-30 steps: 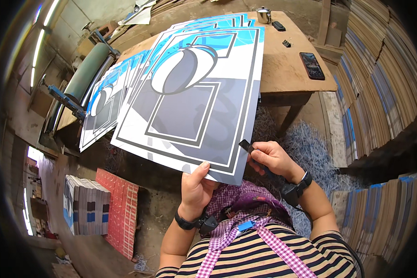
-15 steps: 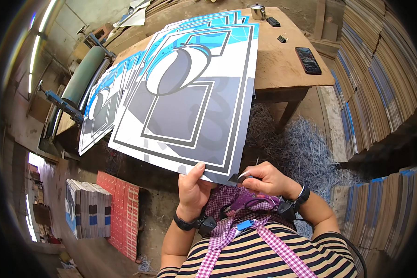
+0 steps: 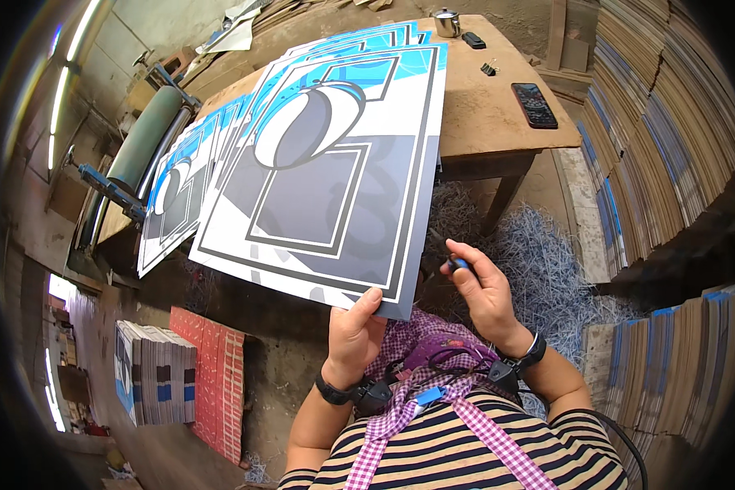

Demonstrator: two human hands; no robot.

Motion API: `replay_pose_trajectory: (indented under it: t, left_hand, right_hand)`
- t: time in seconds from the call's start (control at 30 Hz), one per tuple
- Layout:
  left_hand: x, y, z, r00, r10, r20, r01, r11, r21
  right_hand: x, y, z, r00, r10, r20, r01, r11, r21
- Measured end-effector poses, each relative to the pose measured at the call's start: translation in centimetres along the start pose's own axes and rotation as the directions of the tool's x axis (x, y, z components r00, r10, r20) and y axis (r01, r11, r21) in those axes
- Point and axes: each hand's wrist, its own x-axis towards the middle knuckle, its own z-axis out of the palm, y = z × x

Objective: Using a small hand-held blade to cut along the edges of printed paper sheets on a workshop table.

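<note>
A large printed sheet [image 3: 376, 196] with a ball design in blue, white and grey slants down toward me from the table. My left hand [image 3: 355, 339] pinches its near edge close to the right corner, thumb on top and fingers beneath. Beyond the sheet's right edge, apart from it, my right hand [image 3: 490, 302] closes on a small blue-and-dark tool [image 3: 460, 264]. Most of that tool is hidden by the fingers, so its kind cannot be made out. More sheets of the same print [image 3: 171, 196] lie fanned behind and to the left.
On the wooden table [image 3: 482, 122] stand a metal cup [image 3: 447, 23], a black object [image 3: 473, 39], a binder clip [image 3: 488, 69] and a phone [image 3: 535, 106]. Paper shreds [image 3: 539, 261] heap on the floor. Board stacks [image 3: 670, 139] line the right; a roller machine [image 3: 147, 135] stands left.
My right hand has left the sheet's corner, moving right and away from me, and turned palm-in. The dark flap at the corner no longer shows. My left hand shifted slightly right, still pinching.
</note>
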Motion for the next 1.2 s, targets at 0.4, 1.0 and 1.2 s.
replay_pose_trajectory:
  t: [0.4, 1.0, 1.2]
  left_hand:
    - [-0.8, -1.1, -0.9, 1.000, 0.013, -0.006, -0.012, 0.998, 0.063]
    - [-3.5, 0.3, -2.1, 0.996, -0.008, 0.084, 0.003, 0.998, 0.057]
    - [-5.9, 2.2, -4.2, 0.995, -0.069, 0.076, 0.060, 0.992, 0.113]
  right_hand:
    - [-1.3, 0.7, 1.8, 0.997, -0.042, -0.068, 0.038, 0.997, -0.062]
    - [1.2, 1.6, 2.1, 0.965, 0.025, -0.261, -0.013, 0.999, 0.050]
    - [3.7, 2.3, 1.2, 0.921, -0.092, -0.378, 0.089, 0.996, -0.026]
